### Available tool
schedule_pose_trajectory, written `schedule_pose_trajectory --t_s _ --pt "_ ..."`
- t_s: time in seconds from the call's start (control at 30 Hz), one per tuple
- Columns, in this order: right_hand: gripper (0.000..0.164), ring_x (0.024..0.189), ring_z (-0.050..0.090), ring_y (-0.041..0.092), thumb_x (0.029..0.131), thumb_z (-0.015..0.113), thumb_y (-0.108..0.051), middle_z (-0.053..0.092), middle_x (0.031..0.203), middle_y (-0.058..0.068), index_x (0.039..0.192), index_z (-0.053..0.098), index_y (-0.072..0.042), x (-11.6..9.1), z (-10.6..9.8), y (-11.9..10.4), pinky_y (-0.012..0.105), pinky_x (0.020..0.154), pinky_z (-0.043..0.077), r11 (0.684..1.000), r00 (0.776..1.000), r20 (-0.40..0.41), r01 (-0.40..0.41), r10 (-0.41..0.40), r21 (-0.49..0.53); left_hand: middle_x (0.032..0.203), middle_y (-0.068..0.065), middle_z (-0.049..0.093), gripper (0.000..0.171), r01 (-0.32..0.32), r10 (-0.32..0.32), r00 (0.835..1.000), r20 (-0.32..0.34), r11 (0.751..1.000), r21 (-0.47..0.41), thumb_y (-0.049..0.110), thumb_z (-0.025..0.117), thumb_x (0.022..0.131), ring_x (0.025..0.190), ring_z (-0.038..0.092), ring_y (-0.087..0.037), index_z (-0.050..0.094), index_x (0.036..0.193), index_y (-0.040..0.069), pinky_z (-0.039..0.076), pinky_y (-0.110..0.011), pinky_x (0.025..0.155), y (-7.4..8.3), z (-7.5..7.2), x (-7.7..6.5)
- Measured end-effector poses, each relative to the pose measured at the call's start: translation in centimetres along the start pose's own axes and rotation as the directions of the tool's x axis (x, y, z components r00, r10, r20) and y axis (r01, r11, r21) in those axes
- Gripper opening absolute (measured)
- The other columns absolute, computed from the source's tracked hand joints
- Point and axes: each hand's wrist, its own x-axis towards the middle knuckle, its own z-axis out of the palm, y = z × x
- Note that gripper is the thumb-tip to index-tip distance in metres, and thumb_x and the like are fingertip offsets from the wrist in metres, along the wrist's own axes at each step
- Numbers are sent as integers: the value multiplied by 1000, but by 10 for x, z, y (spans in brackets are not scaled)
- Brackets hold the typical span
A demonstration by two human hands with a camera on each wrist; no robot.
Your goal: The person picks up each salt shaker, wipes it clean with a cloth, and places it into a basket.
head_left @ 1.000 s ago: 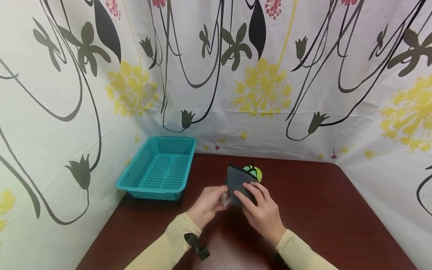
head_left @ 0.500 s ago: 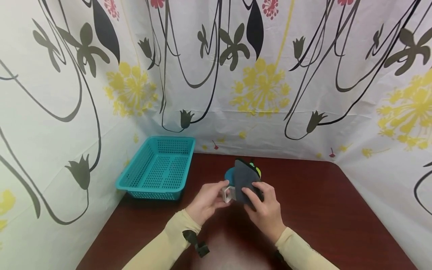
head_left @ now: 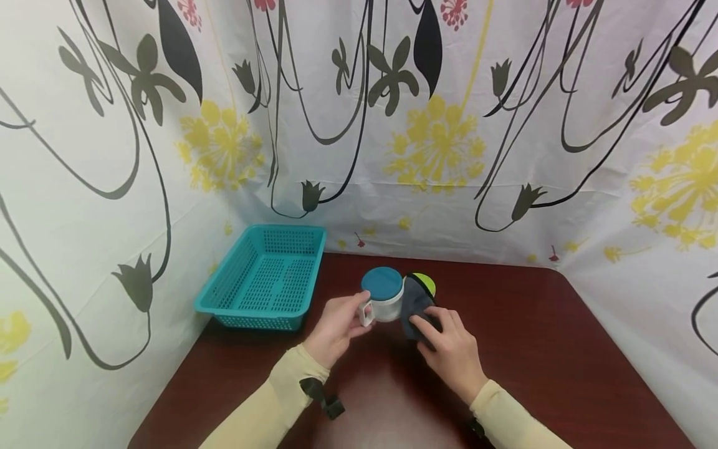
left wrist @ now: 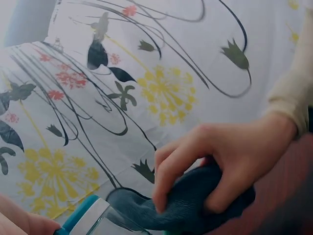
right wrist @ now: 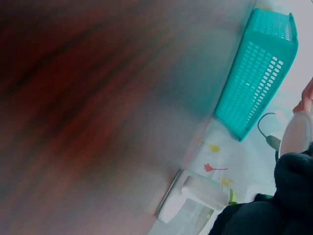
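Now, blue-lidded jar (head_left: 384, 294) (partly hidden earlier) in plainer view; cloth (head_left: 414, 307) alongside.

I log two long sleeves of plain cream fabric, the left sleeve (head_left: 255, 405) and the right sleeve (head_left: 516, 418), both tapering towards the wrist. The left cuff (head_left: 306, 363) fits closely and ends at the wrist. In my left wrist feed, the right cuff (left wrist: 288, 100) shows soft folds. The left hand (head_left: 333, 325) and right hand (head_left: 453, 357) are bare. A black band (head_left: 311, 388) lies across the left sleeve, near side of the cuff; a black, block-shaped bracket (head_left: 333, 408) projects at its right end. A small black fitting (head_left: 477, 428) shows at the left edge of the right sleeve; I find it mostly hidden.
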Motion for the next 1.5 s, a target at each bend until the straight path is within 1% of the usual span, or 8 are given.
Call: schedule_pose_trajectory --t_s 0.13,0.23,0.47,0.7,0.87,1.13,1.33,1.5 --pt "63 101 57 33 67 88 -12 59 120 15 127 69 -19 1 -3 0 47 61 58 999 998 59 12 -9 -50 98 -12 65 41 -30 31 999 -32 999 29 36 71 94 96 62 -29 69 109 -2 52 -48 94 -1 1 5" --pt "66 101 57 32 66 87 -11 59 120 15 129 68 -17 5 -4 -4 47 65 58 998 998 54 25 -22 -56 101 -13 66 39 -39 42 997 -57 998 58 35 71 94 97 62 -30 70 109 -1 52 -48 94 -6 4 7" --pt "67 100 59 34 63 86 -7 63 121 16 127 67 -11 20 -10 -17 47 71 57 997 995 -68 71 -72 -23 93 -13 67 36 -29 35 996 -78 996 81 34 73 93 91 64 -29 72 100 -1 55 -44 86 -19 9 9" --pt "49 101 60 36 76 76 -13 64 123 17 123 68 -7 31 -13 -28 47 74 57 994 986 -126 107 -106 2 88 -12 66 37 -14 17 998 -57 999 51 36 72 93 83 65 -27 71 97 -1 58 -40 81 -20 11 6" --pt "53 97 62 35 68 82 -12 66 119 16 119 70 -7 31 -9 -30 46 74 57 987 975 -154 153 -157 -40 84 -10 64 34 -7 9 998 -60 999 39 35 71 93 81 65 -26 70 91 1 58 -41 82 -21 11 6" --pt "44 94 63 34 75 75 -13 67 117 14 118 71 -10 23 -3 -24 47 76 57 978 975 -86 200 -205 -57 90 -11 65 35 20 -17 997 -77 999 31 35 70 93 87 66 -27 69 100 1 57 -43 86 -20 9 7" --pt "56 97 62 32 66 87 -11 66 118 12 119 70 -10 11 1 -17 47 78 57 987 987 -5 158 -158 -29 103 -14 66 44 21 -18 997 -72 999 36 36 71 93 94 67 -31 67 115 -2 55 -46 90 -16 6 7" --pt "60 99 61 32 66 88 -9 65 119 13 122 69 -9 7 1 -12 46 80 57 989 989 20 149 -148 -9 101 -14 68 47 35 -30 998 -54 996 79 42 72 91 94 69 -33 67 113 1 55 -47 89 -16 3 7"
